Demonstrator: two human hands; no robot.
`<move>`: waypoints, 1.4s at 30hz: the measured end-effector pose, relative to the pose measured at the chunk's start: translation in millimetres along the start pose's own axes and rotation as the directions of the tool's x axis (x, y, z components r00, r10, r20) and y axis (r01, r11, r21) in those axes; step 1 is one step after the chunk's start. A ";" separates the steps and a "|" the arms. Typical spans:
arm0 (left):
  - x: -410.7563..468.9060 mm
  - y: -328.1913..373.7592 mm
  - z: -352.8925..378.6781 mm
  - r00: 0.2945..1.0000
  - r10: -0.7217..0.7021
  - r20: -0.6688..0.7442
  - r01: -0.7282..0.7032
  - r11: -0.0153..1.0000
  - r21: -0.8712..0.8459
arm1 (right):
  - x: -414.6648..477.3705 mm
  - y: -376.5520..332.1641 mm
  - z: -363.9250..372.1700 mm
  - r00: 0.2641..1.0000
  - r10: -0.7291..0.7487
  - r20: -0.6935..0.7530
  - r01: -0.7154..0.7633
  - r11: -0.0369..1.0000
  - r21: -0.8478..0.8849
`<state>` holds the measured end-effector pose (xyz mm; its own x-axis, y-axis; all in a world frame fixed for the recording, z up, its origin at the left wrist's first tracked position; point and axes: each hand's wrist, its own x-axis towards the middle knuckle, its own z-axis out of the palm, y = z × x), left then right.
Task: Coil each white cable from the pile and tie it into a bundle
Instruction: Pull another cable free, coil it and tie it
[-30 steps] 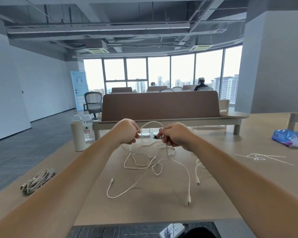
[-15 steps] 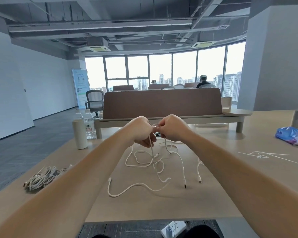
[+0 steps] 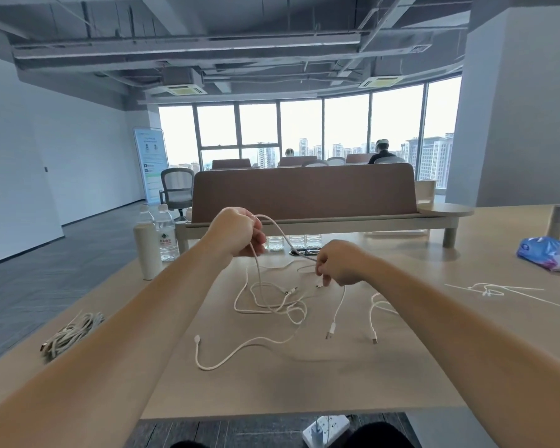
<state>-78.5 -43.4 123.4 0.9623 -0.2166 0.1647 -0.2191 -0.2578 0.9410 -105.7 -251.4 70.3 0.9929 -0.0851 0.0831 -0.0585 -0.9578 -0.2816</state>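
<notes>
At the far left a coiled bundle [image 3: 72,331] lies on the table [image 3: 337,383]; the left hand [image 3: 236,232], held high, curls its fingers round the white cable [image 3: 283,236]; the cable slopes down and rightward from that fist to the right hand [image 3: 340,265], whose fingertips pinch it just above the loose pile [image 3: 272,305]; slack hangs below the left fist, so that hand seems nearer the length to gather next.

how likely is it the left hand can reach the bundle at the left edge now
Likely yes, once freed: the left hand grips the cable strung to the right hand, but only bare table shows between it and the bundle.
</notes>
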 end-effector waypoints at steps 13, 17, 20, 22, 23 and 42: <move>-6.6 -7.0 4.9 0.979 0.155 0.129 -0.202 0.766 0.610 | -0.8 10.0 -24.0 0.989 0.080 -0.126 -0.083 0.996 -0.024; -17.0 7.3 23.3 0.936 0.237 0.260 -0.348 0.736 0.580 | -0.2 -0.4 -25.7 0.989 0.106 -0.101 -0.122 0.978 -0.168; -18.1 10.3 30.7 0.917 0.256 0.307 -0.397 0.664 0.633 | -1.9 -12.2 -29.7 0.989 0.131 -0.069 -0.146 0.940 -0.308; -15.4 7.5 34.7 0.918 0.230 0.325 -0.396 0.596 0.699 | -1.4 -13.2 -31.4 0.990 0.118 -0.076 -0.136 0.946 -0.295; -14.3 5.3 36.9 0.919 0.200 0.338 -0.391 0.557 0.733 | -2.5 -13.5 -31.0 0.989 0.108 -0.101 -0.130 0.959 -0.253; -3.7 -19.6 31.2 0.993 0.043 0.110 -0.052 0.995 0.085 | -12.6 -2.2 -27.8 0.982 0.017 -0.190 0.015 0.986 0.165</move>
<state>-82.8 -67.0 95.1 0.9283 -0.3300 0.1714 -0.2821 -0.3248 0.9027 -120.9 -255.9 96.5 0.9539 -0.1517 0.2590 -0.0254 -0.9006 -0.4339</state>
